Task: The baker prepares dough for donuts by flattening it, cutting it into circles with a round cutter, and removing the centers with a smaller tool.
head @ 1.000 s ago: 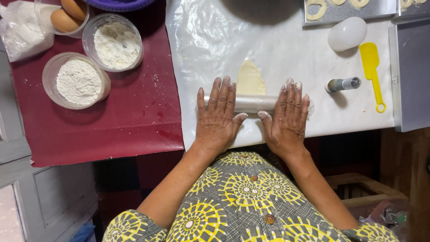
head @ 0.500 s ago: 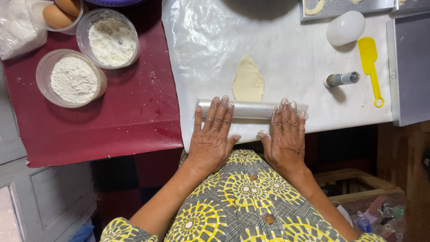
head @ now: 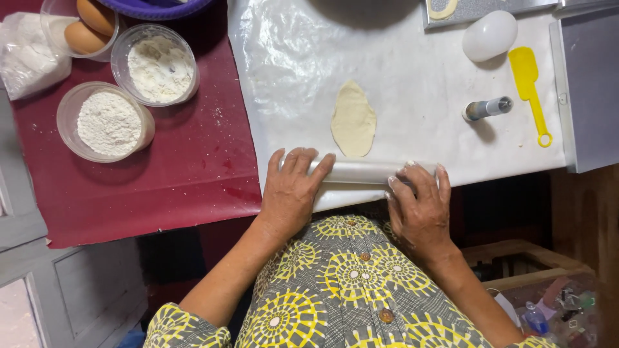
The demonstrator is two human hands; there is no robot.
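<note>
A pale rolling pin [head: 360, 172] lies across the near edge of a white plastic sheet [head: 412, 71]. My left hand [head: 291, 188] rests flat on its left end, and my right hand [head: 419, 205] presses palm-down on its right end. Just beyond the pin lies a thin oval of rolled dough [head: 353, 119], fully uncovered. Both hands have their fingers spread over the pin rather than wrapped around it.
Two clear bowls of flour [head: 109, 122] [head: 158, 67] and a bowl of eggs [head: 87, 29] stand on the red mat [head: 180, 174] at left, beside a white bag [head: 29, 55]. On the right lie a yellow spatula [head: 529, 90], a small metal cylinder [head: 487, 108], a white egg-shaped object [head: 490, 35] and a grey tray [head: 490, 9].
The rolling pin has rolled back toward me off the dough, and both hands came with it. The dough oval now lies longer and fully exposed.
</note>
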